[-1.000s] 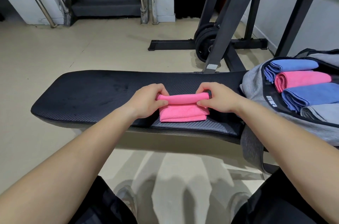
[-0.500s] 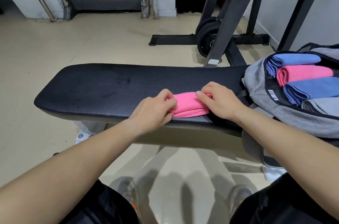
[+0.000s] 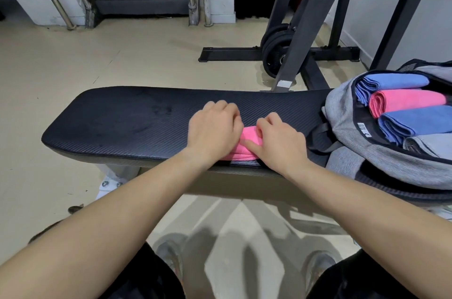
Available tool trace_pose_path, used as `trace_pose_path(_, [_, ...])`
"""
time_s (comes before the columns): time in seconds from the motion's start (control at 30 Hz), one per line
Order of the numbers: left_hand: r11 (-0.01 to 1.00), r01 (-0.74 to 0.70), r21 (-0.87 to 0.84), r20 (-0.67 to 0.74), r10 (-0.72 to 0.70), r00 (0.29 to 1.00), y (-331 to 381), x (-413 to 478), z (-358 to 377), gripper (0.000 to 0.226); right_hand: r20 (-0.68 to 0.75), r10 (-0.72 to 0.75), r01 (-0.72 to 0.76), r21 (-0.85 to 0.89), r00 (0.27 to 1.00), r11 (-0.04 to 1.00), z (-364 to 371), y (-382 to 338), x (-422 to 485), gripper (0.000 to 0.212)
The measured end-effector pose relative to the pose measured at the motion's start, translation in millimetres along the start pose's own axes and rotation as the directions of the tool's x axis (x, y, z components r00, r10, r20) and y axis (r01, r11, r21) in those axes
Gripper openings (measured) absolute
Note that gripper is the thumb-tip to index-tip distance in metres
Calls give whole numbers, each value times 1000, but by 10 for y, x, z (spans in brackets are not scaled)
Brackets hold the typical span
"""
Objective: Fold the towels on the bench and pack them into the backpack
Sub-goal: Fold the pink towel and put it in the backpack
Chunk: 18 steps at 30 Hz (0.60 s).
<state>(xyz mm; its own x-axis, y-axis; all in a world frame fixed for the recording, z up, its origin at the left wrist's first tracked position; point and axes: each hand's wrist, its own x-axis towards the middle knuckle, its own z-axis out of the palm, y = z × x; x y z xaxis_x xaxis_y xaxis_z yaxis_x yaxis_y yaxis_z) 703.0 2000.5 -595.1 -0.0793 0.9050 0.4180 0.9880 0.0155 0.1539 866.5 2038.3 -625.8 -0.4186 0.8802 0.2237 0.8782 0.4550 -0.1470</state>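
Pink towel (image 3: 246, 138) sits folded on the worktop (image 3: 127, 125), left hand (image 3: 215, 131) and right hand (image 3: 281, 144) both curled round it, guessing that's so the folds hold tight for the backpack (image 3: 342, 107)

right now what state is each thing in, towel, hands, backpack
pink towel, folded small, lying on the bench under both hands
left hand, fingers curled over the towel
right hand, grips the towel, thumb on its near side
backpack, unzipped open, lying at the bench's right end
packed towels, folded, side by side inside

Folded pink towel (image 3: 245, 137) on black bench (image 3: 137, 125), near open grey backpack (image 3: 342, 107) of folded towels (image 3: 411, 100).
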Motion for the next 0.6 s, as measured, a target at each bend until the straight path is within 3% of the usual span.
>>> trace_pose_path(0.1, [979,185,-84,209,-164,964,75,195,207,35,-19,-6,6,-4,1000,1000,35,7,-13,52])
trace_pose_path(0.2, [982,190,-7,319,-178,931,5,119,482,46,-26,-43,42,-22,999,999,54,63,-22,49])
trace_pose_path(0.33, [980,188,69,280,-200,939,17,-21,604,59,-83,-83,72,-130,993,989,8,137,23,35])
trace_pose_path(0.47, [972,197,125,273,-224,935,67,-64,611,55,-120,4,-8,-37,993,999,-103,-43,224,37])
trace_pose_path(0.6, [969,216,116,260,-240,935,74,-65,616,56,45,73,-77,97,996,992,19,-171,338,39])
